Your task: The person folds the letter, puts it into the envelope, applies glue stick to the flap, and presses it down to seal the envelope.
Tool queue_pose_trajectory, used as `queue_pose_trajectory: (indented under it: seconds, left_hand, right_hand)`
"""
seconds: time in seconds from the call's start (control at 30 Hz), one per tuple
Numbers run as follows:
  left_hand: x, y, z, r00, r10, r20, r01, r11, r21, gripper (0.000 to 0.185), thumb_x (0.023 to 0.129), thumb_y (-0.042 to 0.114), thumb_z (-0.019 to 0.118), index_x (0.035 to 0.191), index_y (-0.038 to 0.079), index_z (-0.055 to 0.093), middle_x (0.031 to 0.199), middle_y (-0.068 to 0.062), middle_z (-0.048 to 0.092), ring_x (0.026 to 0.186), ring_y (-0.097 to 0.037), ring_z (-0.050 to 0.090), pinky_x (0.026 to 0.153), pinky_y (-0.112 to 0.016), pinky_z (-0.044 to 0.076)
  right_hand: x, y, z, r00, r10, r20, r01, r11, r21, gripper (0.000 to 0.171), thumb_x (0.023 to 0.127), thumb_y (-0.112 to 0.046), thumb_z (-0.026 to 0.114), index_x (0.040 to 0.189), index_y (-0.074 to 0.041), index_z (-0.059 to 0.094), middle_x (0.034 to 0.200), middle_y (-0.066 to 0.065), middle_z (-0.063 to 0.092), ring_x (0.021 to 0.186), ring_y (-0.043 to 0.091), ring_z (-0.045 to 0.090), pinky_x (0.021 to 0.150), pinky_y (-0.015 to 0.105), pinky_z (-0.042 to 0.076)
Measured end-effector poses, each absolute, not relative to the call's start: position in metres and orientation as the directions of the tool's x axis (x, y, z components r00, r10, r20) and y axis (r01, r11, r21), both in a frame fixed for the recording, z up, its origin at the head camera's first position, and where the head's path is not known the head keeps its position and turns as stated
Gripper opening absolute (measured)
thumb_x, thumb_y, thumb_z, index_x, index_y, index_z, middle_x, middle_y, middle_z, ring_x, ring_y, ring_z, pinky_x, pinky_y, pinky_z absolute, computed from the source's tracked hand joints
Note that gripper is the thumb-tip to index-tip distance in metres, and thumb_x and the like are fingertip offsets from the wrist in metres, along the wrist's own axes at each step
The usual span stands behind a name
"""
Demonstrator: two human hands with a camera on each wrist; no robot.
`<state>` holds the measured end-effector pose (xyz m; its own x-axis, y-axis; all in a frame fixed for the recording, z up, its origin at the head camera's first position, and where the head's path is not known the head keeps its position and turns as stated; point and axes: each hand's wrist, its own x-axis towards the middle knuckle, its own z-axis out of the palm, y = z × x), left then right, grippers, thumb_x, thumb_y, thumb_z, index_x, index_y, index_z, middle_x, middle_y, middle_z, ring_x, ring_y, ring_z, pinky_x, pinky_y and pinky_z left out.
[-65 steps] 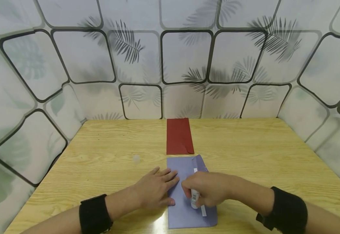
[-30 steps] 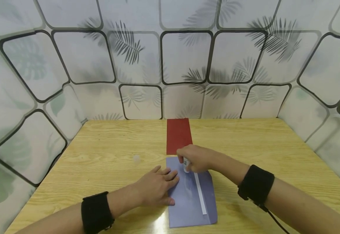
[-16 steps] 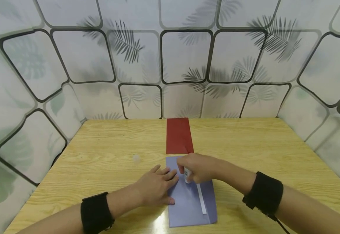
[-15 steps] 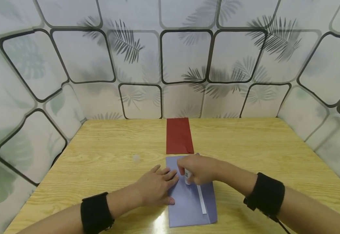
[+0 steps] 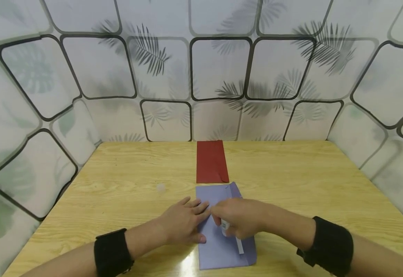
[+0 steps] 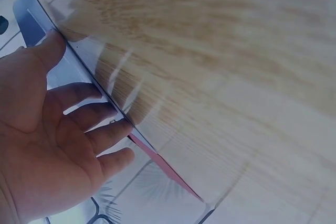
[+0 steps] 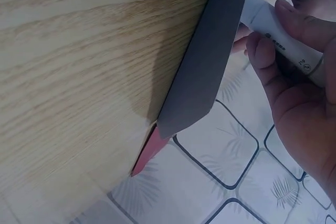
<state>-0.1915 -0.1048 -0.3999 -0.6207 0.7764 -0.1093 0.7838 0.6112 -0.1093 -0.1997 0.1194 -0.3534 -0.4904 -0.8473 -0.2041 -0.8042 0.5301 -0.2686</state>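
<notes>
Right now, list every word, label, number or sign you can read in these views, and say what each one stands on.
Glue stick in the right hand: a short line of small dark print and a round mark near its end, too small and blurred to read.
Purple envelope under the left hand: no text.
Red envelope: no text.
Wooden table: no text.

Bright even light, glare on the table [image 5: 187, 265], fisheye-bent edges, blurred wrist views.
</notes>
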Motion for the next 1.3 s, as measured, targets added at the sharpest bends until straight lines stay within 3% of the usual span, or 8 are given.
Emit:
queue_pose_trajectory:
  seconds: [0.17,0.4,0.6,0.73,0.87,1.03,1.17,1.3]
  left_hand:
    - [-0.189,-0.104,-0.400,-0.624,0.774,-0.110,0.781,0.611,-0.132,0.079,0.092,0.066,0.054,0.151,0.015,0.044,0.154,-0.007,0.045,0.140,-0.028,0.047,0.113,-0.051,0.039]
    - [-0.187,-0.103,-0.397,-0.636,0.759,-0.136,0.771,0.620,-0.145,0.077,0.093,0.066,0.051,0.151,0.017,0.045,0.155,-0.005,0.043,0.142,-0.027,0.044,0.114,-0.051,0.037]
    - [-0.187,-0.104,-0.400,-0.639,0.756,-0.143,0.768,0.619,-0.162,0.077,0.093,0.068,0.048,0.152,0.017,0.044,0.156,-0.004,0.041,0.142,-0.026,0.044,0.115,-0.051,0.037]
    - [-0.187,-0.105,-0.401,-0.635,0.762,-0.131,0.772,0.616,-0.156,0.077,0.094,0.067,0.048,0.152,0.017,0.044,0.157,-0.005,0.042,0.142,-0.026,0.044,0.114,-0.052,0.037]
    - [-0.187,-0.105,-0.401,-0.635,0.761,-0.135,0.773,0.624,-0.116,0.074,0.097,0.063,0.048,0.153,0.015,0.041,0.159,-0.005,0.038,0.145,-0.026,0.039,0.116,-0.053,0.033]
    - [-0.186,-0.105,-0.400,-0.641,0.754,-0.144,0.767,0.636,-0.082,0.073,0.098,0.061,0.048,0.154,0.015,0.040,0.160,-0.005,0.036,0.147,-0.027,0.036,0.117,-0.054,0.030]
    - [-0.188,-0.106,-0.399,-0.642,0.749,-0.164,0.764,0.644,-0.048,0.074,0.097,0.062,0.048,0.154,0.015,0.040,0.161,-0.005,0.035,0.147,-0.028,0.035,0.118,-0.055,0.029]
    - [-0.190,-0.106,-0.396,-0.639,0.762,-0.106,0.767,0.642,-0.012,0.071,0.098,0.059,0.050,0.150,0.011,0.045,0.157,-0.009,0.042,0.144,-0.030,0.040,0.116,-0.055,0.033]
  right_hand:
    - [-0.199,0.119,-0.345,-0.493,-0.843,-0.216,-0.799,0.537,-0.270,0.029,0.083,-0.008,0.078,0.093,-0.021,0.055,0.089,-0.013,0.055,0.081,0.002,0.050,0.074,0.019,0.047]
    - [-0.202,0.125,-0.321,-0.464,-0.885,-0.035,-0.842,0.453,-0.294,0.028,0.080,-0.009,0.081,0.091,-0.018,0.057,0.086,-0.013,0.060,0.077,0.000,0.053,0.071,0.019,0.050]
    - [-0.209,0.132,-0.315,-0.512,-0.855,0.080,-0.818,0.456,-0.351,0.032,0.077,-0.009,0.085,0.079,-0.017,0.054,0.089,-0.008,0.072,0.079,0.000,0.063,0.067,0.018,0.051]
    - [-0.215,0.137,-0.325,-0.579,-0.802,0.147,-0.762,0.468,-0.447,0.035,0.077,-0.007,0.085,0.075,-0.017,0.051,0.086,-0.008,0.070,0.075,0.000,0.060,0.063,0.019,0.049]
    - [-0.220,0.140,-0.335,-0.699,-0.689,0.190,-0.629,0.466,-0.622,0.034,0.077,-0.008,0.085,0.095,-0.013,0.057,0.088,-0.006,0.065,0.080,0.004,0.063,0.074,0.022,0.054]
    - [-0.223,0.139,-0.343,-0.772,-0.612,0.172,-0.409,0.271,-0.872,0.047,0.083,-0.003,0.079,0.126,0.000,0.058,0.113,0.015,0.071,0.103,0.022,0.072,0.085,0.029,0.058]
    - [-0.221,0.136,-0.348,-0.794,-0.589,0.152,-0.270,0.117,-0.956,0.047,0.089,-0.006,0.073,0.131,0.006,0.056,0.118,0.023,0.070,0.111,0.031,0.069,0.085,0.029,0.058]
    - [-0.218,0.132,-0.351,-0.813,-0.567,0.136,-0.171,0.009,-0.985,0.047,0.093,-0.006,0.069,0.134,0.006,0.050,0.121,0.022,0.069,0.113,0.024,0.069,0.091,0.030,0.056]
